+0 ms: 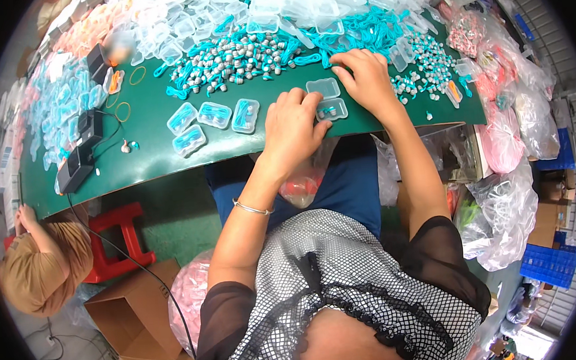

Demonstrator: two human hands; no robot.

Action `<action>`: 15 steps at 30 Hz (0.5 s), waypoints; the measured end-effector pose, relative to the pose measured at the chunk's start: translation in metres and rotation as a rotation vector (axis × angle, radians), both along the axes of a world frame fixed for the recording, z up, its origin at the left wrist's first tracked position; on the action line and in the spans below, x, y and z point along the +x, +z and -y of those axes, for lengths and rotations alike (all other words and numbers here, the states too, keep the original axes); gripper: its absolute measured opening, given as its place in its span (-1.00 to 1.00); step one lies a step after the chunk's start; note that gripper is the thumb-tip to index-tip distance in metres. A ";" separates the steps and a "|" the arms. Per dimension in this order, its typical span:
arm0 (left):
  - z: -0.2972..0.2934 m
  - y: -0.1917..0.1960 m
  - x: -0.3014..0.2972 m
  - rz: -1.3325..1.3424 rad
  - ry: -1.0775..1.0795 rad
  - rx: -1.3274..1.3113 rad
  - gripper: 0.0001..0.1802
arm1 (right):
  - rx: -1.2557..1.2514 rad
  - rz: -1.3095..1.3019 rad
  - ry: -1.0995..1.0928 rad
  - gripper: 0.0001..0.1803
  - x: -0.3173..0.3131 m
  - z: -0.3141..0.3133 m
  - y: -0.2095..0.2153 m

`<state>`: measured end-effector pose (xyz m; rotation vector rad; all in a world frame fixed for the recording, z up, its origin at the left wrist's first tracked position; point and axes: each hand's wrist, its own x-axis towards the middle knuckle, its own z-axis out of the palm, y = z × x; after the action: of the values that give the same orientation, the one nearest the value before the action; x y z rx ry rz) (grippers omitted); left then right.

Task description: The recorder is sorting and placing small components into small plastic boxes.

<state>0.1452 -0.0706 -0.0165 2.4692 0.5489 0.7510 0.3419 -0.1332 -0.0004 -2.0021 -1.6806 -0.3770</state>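
Note:
A small clear plastic case [334, 108] lies with its lid [322, 87] swung back on the green table, small grey-and-teal pieces inside it. My left hand [291, 128] is closed at its left end, thumb and forefinger around the edge. My right hand [365, 79] reaches past the case to the near edge of a heap of teal cords [361, 33]; its thumb and forefinger look slightly apart, with nothing plain between them. Left of my left hand lie several closed cases with teal cords inside, one of them [246, 116] nearest to it.
Heaps of small grey-and-teal pieces [234, 59] lie ahead and at right [429, 66]. Empty clear cases [192, 17] are piled at the back. Black boxes [76, 168] with a cable stand at left. Another person's arm [37, 231] touches the table's left end near a red stool [123, 236].

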 end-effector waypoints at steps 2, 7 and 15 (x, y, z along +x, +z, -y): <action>0.001 -0.002 -0.001 0.012 0.001 -0.012 -0.51 | -0.032 0.031 -0.073 -0.81 -0.003 -0.016 -0.004; -0.001 -0.008 -0.003 0.066 -0.005 -0.029 -0.51 | -0.022 0.064 -0.129 -0.78 0.004 -0.029 -0.017; -0.005 -0.011 -0.002 0.112 -0.031 -0.071 -0.51 | -0.024 -0.685 0.022 -0.77 0.002 0.029 0.007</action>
<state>0.1428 -0.0651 -0.0271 2.3490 0.4856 0.8372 0.3439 -0.1626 0.0063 -1.8302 -1.2631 0.3145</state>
